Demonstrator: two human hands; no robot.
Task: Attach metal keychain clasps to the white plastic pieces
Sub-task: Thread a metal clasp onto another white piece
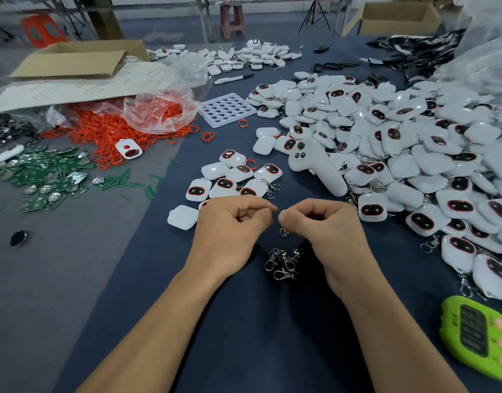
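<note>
My left hand (233, 231) and my right hand (323, 225) meet fingertip to fingertip over the dark blue cloth, both with fingers curled in. A small metal clasp (284, 232) hangs just under my right thumb, and my right hand seems to pinch it. Whether my left fingers also touch it is hidden. A small heap of loose metal clasps (284, 262) lies between my wrists. A cluster of white plastic pieces (235, 177) with dark red-rimmed faces sits just beyond my hands. A large pile of white pieces (414, 143) fills the right side.
A white handheld controller (315, 165) lies on the big pile's edge. Red rings (125, 129) spill from a plastic bag at left, beside green circuit boards (45, 171). There is a white perforated tray (227, 109) further back, cardboard boxes (82, 58) beyond, and a green timer (476, 336) at lower right.
</note>
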